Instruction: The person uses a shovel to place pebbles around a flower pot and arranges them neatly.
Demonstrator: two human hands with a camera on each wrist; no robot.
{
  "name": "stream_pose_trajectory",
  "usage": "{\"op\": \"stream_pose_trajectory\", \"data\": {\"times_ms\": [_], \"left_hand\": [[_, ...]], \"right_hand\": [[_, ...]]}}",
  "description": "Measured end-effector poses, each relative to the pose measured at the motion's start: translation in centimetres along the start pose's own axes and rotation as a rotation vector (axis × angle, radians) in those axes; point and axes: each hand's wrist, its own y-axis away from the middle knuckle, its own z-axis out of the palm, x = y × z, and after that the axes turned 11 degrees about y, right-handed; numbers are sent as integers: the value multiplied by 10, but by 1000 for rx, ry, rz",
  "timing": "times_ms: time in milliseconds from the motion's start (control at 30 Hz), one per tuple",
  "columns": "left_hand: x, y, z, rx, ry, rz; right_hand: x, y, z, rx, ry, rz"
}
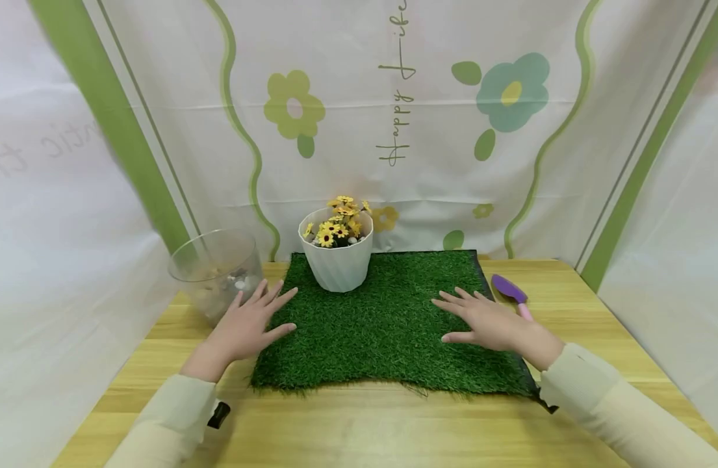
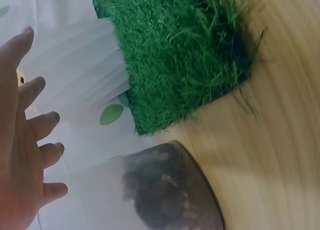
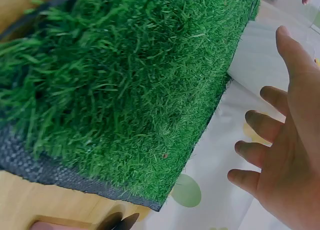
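Note:
A sheet of artificial grass (image 1: 388, 331) lies on the wooden table. On its back left part stands a white ribbed flowerpot (image 1: 340, 263) with small yellow flowers (image 1: 335, 227) and pebbles inside. My left hand (image 1: 245, 328) is spread with straight fingers over the mat's left edge, holding nothing. Just beyond it is a clear container (image 1: 215, 273) with stones and dark matter in its lower part. Over the mat's right side my right hand (image 1: 487, 322) is also spread and holds nothing. A purple trowel (image 1: 509, 287) with a pink handle lies beside the mat, partly hidden behind the right hand.
The wooden table (image 1: 335, 429) runs along the front of the mat. Behind it hangs a white printed curtain (image 1: 347, 162) with flowers and lettering, and more white cloth closes in both sides.

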Motion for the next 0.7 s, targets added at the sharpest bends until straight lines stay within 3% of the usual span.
{"op": "stream_pose_trajectory", "data": {"times_ms": [333,600,700], "left_hand": [[-3,7,-21,62,-5,66],[-8,11,-32,202,-11,169],[-8,14,-39,234,2,176]], "right_hand": [[2,10,8,-72,-46,1],[3,19,18,-125,-91,19],[4,22,20,-139,-103,24]]}}
